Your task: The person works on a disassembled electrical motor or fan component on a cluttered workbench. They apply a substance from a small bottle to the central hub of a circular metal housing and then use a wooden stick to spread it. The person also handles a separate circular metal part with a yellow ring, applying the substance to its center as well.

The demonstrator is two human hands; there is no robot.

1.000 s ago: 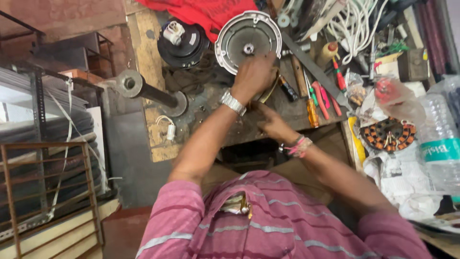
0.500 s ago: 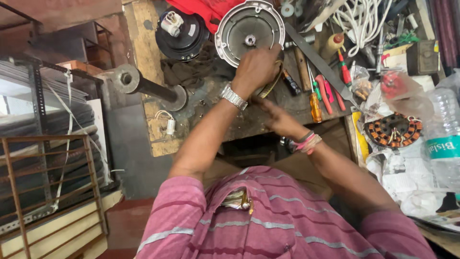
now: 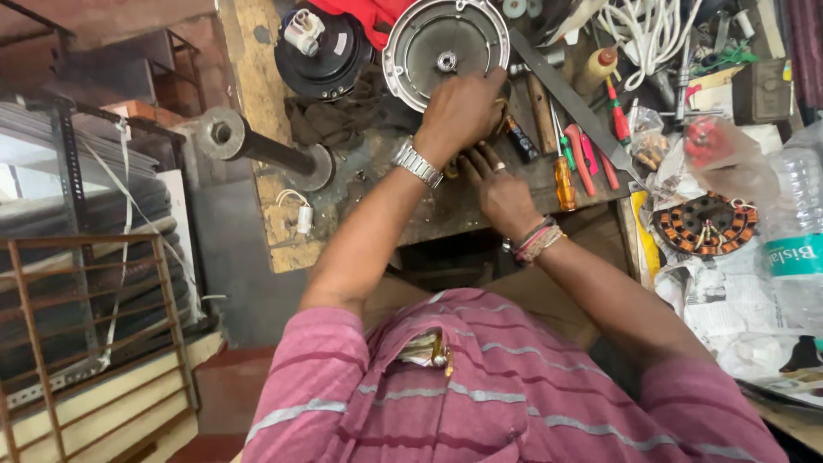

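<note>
My left hand, with a metal watch on its wrist, is cupped over the lower right rim of a round silver motor cover lying on the dark workbench. My right hand, with thread bands on the wrist, lies flat on the bench just below. Its fingers reach under my left hand, so the fingertips are hidden. A small brass-coloured piece shows between the two hands.
A black motor housing and a steel shaft lie at the left. Screwdrivers and pliers, a long flat file, a copper-wound stator, a plastic bottle and white cord crowd the right.
My right hand has slid up the bench until its fingers are under my left hand. My left hand has stayed on the cover's rim. The camera has drifted slightly.
</note>
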